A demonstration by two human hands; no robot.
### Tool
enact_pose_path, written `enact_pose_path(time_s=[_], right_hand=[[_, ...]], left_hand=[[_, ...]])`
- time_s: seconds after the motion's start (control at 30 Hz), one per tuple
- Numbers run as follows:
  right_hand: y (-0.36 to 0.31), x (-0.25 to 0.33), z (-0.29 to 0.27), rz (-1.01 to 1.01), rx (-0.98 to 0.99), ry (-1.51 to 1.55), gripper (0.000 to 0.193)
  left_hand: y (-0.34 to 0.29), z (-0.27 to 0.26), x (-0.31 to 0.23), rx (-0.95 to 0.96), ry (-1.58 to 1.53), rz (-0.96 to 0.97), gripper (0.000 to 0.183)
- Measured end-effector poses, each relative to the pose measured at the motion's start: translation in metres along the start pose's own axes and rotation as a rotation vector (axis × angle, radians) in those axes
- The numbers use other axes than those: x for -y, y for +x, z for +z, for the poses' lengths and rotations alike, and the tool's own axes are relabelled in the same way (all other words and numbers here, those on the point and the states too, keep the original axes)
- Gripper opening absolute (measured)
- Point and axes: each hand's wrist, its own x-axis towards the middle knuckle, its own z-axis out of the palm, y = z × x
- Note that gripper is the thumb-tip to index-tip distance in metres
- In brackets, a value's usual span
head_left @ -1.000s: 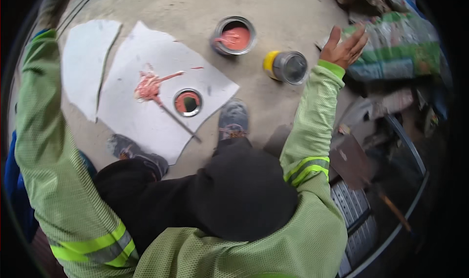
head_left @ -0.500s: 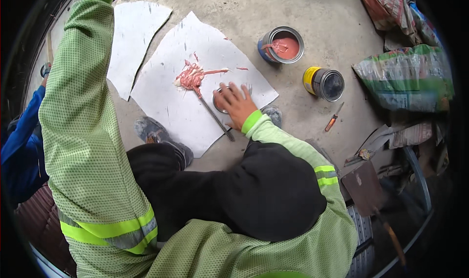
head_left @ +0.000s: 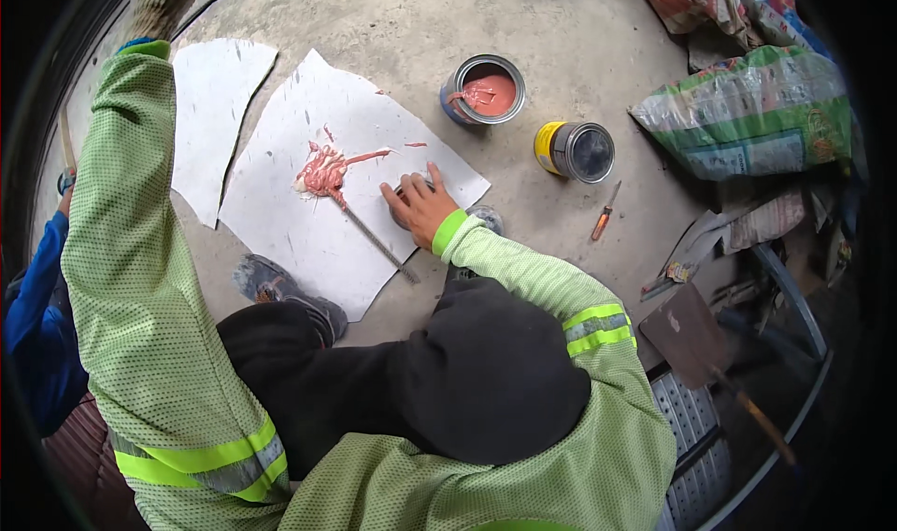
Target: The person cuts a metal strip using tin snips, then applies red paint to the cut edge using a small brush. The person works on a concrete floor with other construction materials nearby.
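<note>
My right hand [head_left: 420,215], bare, is palm down at the right side of a white sheet [head_left: 290,111]. Its bent fingers close over a small round can lid [head_left: 394,201], which they largely hide. A thin ridged metal rod [head_left: 378,240] lies beside this hand, its far end in a smeared mound of pink and cream paste [head_left: 322,169]. My left hand [head_left: 161,0] wears a knitted glove and reaches far out at the upper left. The picture's edge cuts off its fingers, so what it holds does not show.
An open can of pink paste [head_left: 490,94], a closed yellow-and-black can [head_left: 589,152] and a screwdriver [head_left: 605,212] stand or lie on the right. Beyond are sacks [head_left: 747,111] and a shovel [head_left: 690,335]. Another white piece [head_left: 215,111] lies left, near a person in blue [head_left: 42,316].
The view has shifted, so the floor things sit further left and mostly lower. My right fingers have bent more over the lid. More of my gloved left hand shows.
</note>
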Motion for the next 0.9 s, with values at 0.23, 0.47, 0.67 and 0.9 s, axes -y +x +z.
enact_pose_path(time_s=[0.23,0.47,0.67,0.9], right_hand=[[-0.016,-0.02,-0.047,0.204,-0.165,0.402,0.09],[-0.035,-0.088,-0.116,0.269,-0.518,0.872,0.085],[-0.013,-0.14,-0.126,0.34,-0.96,1.123,0.086],[0.001,-0.151,-0.053,0.397,-1.207,0.61,0.079]], left_hand=[[0.001,0.003,-0.016,0.008,0.088,-0.066,0.023],[0.001,-0.002,-0.014,-0.001,0.078,-0.113,0.023],[0.0,-0.004,-0.017,-0.032,0.177,-0.114,0.025],[-0.008,-0.004,-0.03,-0.008,0.14,-0.103,0.029]])
